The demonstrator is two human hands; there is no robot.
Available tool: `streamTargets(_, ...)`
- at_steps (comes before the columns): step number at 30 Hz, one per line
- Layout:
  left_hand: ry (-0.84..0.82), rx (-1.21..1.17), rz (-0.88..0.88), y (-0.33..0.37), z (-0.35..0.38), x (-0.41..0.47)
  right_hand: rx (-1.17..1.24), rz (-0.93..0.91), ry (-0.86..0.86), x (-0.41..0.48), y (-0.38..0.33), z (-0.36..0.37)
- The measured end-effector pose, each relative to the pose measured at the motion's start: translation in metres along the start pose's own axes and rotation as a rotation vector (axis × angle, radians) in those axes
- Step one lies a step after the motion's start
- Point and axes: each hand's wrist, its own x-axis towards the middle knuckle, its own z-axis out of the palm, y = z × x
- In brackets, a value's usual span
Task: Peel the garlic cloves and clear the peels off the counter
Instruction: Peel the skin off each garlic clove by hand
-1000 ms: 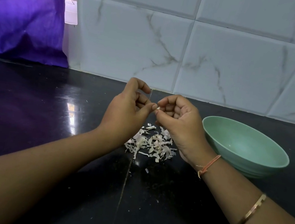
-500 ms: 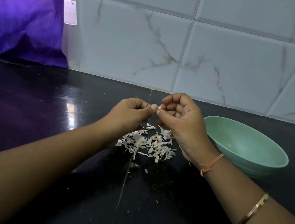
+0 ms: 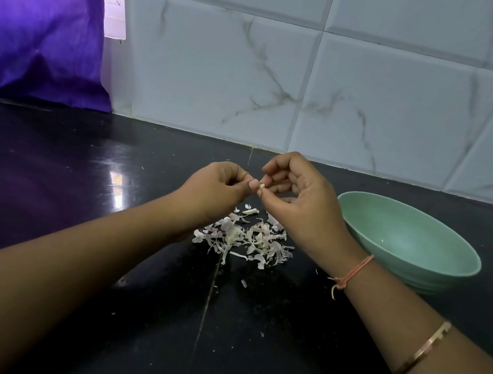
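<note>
Between the curled left hand (image 3: 214, 189) and right hand (image 3: 302, 206) — pinched by both — a small pale garlic clove (image 3: 261, 185); beneath them white papery peels (image 3: 242, 239) heap on the black table (image 3: 82, 197), a round mint-green bowl (image 3: 404, 234) beside the right.

The bowl (image 3: 403, 237) is pale green. Left of it lie off-white peels (image 3: 242, 239) on a glossy black counter (image 3: 52, 194). Behind it, white tiles (image 3: 221, 75) carry grey marble veins; far left of it hangs a purple curtain (image 3: 39, 21).
</note>
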Motion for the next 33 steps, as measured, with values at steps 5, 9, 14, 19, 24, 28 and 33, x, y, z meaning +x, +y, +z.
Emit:
streamTargets(5, 0.045, -0.009, 0.038, -0.0017, 0.0014, 0.0008, 0.04, 0.003, 0.002, 0.0012, 0.0006, -0.0001)
streamTargets(9, 0.109, -0.158, 0.034, -0.0005, 0.0023, 0.003, 0.044, 0.028, -0.008, 0.0013, 0.0001, -0.0013)
streamTargets(14, 0.115, -0.272, 0.043, -0.0005, -0.0014, 0.0019, 0.056, 0.028, 0.0, 0.0015, -0.0007, -0.0025)
streamTargets(19, -0.012, -0.404, -0.061, 0.005, 0.0003, -0.0032, -0.027, -0.038, 0.02, 0.0006, -0.0017, -0.0022)
streamTargets(24, -0.045, -0.6, -0.155, 0.0055, -0.0015, -0.0021, -0.053, -0.071, 0.027, -0.0001, -0.0022, -0.0027)
streamTargets(28, -0.056, -0.668, -0.18, 0.0064, -0.0022, -0.002, -0.062, -0.081, 0.048, 0.0003, -0.002, -0.0028)
streamTargets(33, -0.025, -0.629, -0.14, 0.0059, -0.0016, -0.003, -0.078, -0.106, 0.065, 0.0001, -0.0019, -0.0019)
